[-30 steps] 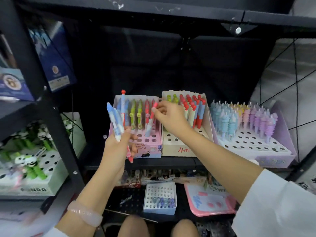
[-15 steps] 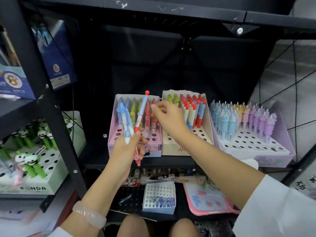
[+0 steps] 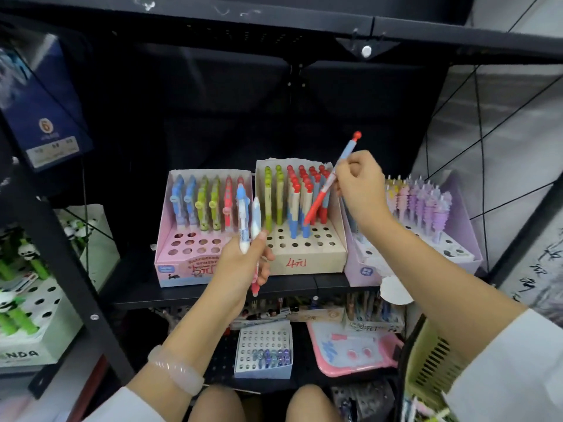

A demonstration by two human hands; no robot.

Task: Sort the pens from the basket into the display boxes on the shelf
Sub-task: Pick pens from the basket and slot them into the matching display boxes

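The left hand (image 3: 243, 263) grips spare pens (image 3: 248, 220) upright before the pink box (image 3: 170, 239), likely as stock, while the right hand (image 3: 359, 184) pinches a red pen (image 3: 327, 187) tilted over the beige box (image 3: 307, 263), aiming for a hole.

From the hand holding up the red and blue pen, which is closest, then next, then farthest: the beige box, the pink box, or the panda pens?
1. Beige box, right below the right hand, mid-shelf.
2. Pink box, one box further left.
3. Panda pens, far left, on the neighbouring shelf.
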